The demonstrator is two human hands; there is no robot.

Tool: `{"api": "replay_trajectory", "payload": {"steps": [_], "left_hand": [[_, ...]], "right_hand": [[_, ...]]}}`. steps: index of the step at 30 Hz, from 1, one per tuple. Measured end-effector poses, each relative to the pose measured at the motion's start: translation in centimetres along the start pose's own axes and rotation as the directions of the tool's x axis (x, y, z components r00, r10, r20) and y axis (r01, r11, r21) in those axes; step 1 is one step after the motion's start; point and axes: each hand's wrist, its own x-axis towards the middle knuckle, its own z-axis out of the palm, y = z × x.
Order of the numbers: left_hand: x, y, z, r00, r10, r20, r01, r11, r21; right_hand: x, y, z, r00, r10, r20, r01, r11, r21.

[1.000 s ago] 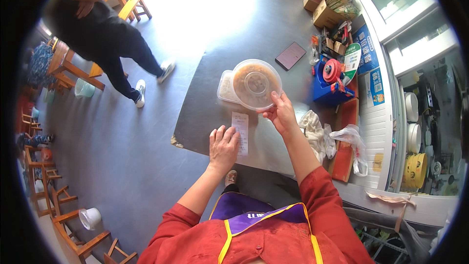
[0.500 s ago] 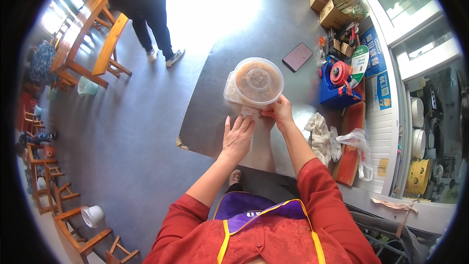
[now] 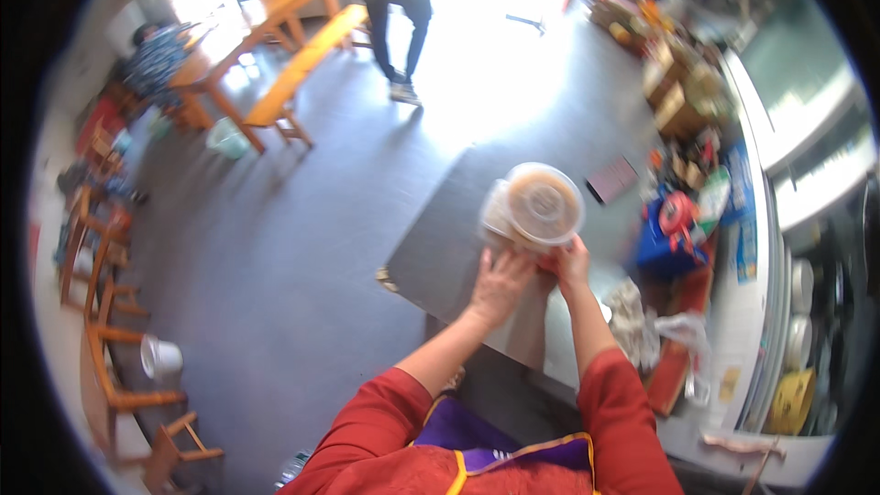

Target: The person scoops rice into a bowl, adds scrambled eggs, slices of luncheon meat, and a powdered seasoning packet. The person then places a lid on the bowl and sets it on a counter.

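A round plastic tub point(image 3: 544, 205) with a clear lid and brownish food inside stands on the grey metal table point(image 3: 440, 247). Behind its left side shows a second pale container point(image 3: 495, 213), partly covered by the tub. My left hand point(image 3: 500, 289) lies just in front of these containers with fingers stretched out, holding nothing that I can see. At the tub's near right edge, my right hand point(image 3: 574, 268) has its fingers bent together. Blur hides what is between them; a reddish patch shows by the fingertips. The pale paper slip seen between the hands earlier is hard to make out now.
A phone point(image 3: 611, 181) lies right of the tub. Along the right edge are a blue box point(image 3: 666, 243) with a red tape roll, a cloth point(image 3: 629, 313) and a plastic bag point(image 3: 683, 335). A person point(image 3: 396, 14) walks beyond, near a wooden bench point(image 3: 307, 69).
My view has swung, so the table and tub sit lower and further right. The person beyond has walked farther away. Both my hands remain at the containers' near edge.
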Motion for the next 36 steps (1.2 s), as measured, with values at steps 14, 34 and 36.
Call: {"api": "replay_trajectory", "payload": {"steps": [14, 34, 36], "left_hand": [[-30.2, 26.3, -1.2, 0.99, -0.032, 0.136, 0.099, 0.846, -0.524], [-21.8, 93.5, 5.0, 0.711, 0.674, 0.2, -0.112, 0.39, -0.914], [-17.4, 100.3, 4.8, 0.714, 0.668, 0.207, -0.089, 0.38, -0.921]], "right_hand": [[-59.8, 18.7, -36.6, 0.833, 0.479, -0.275, -0.548, 0.78, -0.303], [-83.8, 21.0, -100.6, 0.653, 0.404, -0.641, -0.213, 0.91, 0.357], [-91.0, 24.5, -108.0, 0.316, 0.554, -0.77, -0.21, 0.833, 0.512]]}}
